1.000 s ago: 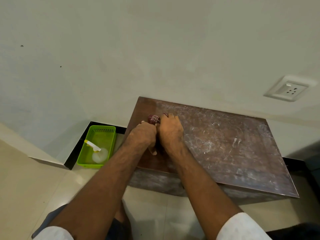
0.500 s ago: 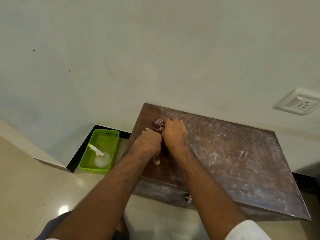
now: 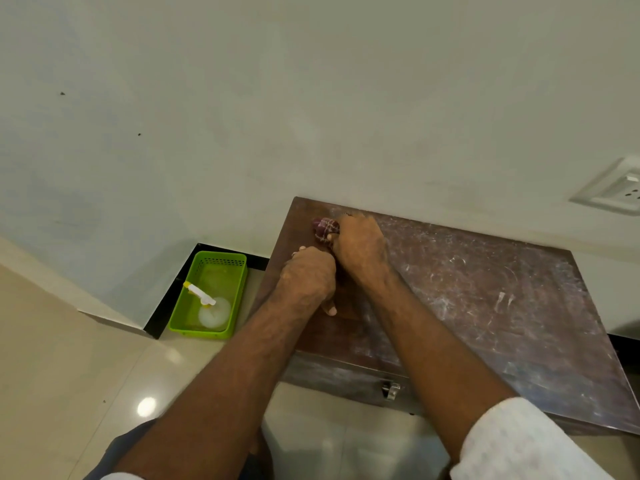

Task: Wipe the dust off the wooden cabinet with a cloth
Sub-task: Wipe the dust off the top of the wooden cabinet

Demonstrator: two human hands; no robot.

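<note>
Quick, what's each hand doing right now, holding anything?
Left hand: curled on the cabinet, holding unclear.
Right hand: grips the cloth.

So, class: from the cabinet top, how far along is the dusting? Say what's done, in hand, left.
Done: only the left end of the cabinet looks dark, clean. In hand: the right hand grips the cloth, left hand beside it. Left: white dust streaks across the rest.

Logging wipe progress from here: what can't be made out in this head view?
Head view:
cloth: mostly hidden under the right hand; only its red checked end shows.
left hand: its own back hides what its grip holds.
wooden cabinet: near right corner cut by the frame edge.
wall socket: cut by right edge.
</note>
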